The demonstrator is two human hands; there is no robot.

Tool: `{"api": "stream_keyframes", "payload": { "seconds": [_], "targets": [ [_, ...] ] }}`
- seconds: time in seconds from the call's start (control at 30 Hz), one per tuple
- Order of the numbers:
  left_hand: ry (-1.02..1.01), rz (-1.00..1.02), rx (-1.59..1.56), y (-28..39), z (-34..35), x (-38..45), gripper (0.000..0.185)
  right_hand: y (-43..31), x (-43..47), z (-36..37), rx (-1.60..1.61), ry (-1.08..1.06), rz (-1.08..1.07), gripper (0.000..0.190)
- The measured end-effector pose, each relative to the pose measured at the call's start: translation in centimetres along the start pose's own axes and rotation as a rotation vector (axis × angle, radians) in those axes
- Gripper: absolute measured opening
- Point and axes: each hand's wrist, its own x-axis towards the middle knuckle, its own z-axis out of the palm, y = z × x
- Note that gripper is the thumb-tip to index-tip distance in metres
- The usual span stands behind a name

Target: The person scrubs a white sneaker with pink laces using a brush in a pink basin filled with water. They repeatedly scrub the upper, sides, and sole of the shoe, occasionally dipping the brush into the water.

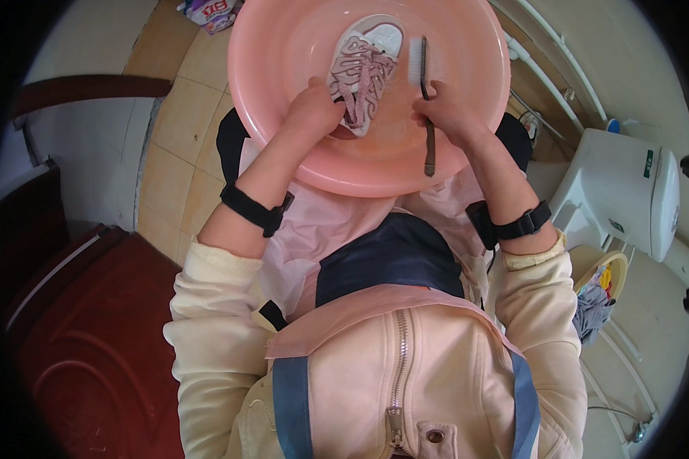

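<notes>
A large pink plastic basin (373,182) stands before me, between my knees. Inside it my left hand (317,108) grips a white and pink lace-up sneaker (360,74) at its heel end, the thumb at the shoe's opening. The sneaker's toe points away from me. To the right, my right hand (445,112) holds a long-handled scrub brush (424,69) by its dark handle. Its white bristles face left towards the sneaker, with a gap between them. The handle's end reaches over the basin's near rim. Shallow, yellowish liquid appears to lie in the basin's bottom.
White pipes (545,74) run along the wall at right, near a white toilet tank (614,183). Below it is a yellowish bin (617,264) with cloth and wrappers. A red panelled door (103,344) stands at left. A printed plastic bag (211,14) lies beyond the basin.
</notes>
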Motion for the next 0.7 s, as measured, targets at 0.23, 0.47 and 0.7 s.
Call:
{"api": "stream_keyframes", "payload": {
  "seconds": [0.23, 0.47, 0.7],
  "targets": [
    [0.337, 0.679, 0.201, 0.0, 1.4, -2.4, 0.037, 2.7, -0.6, 0.7, -0.660, -0.031, -0.128, 0.030],
    [-0.014, 0.527, 0.509, 0.9, 1.6, -2.9, 0.050, 3.8, 0.5, 0.7, -0.561, 0.091, -0.167, 0.030],
    [-0.075, 0.429, 0.269, 0.8, 0.5, -2.1, 0.046, 1.7, -3.6, 0.1, -0.243, 0.183, -0.195, 0.033]
  ]
}}
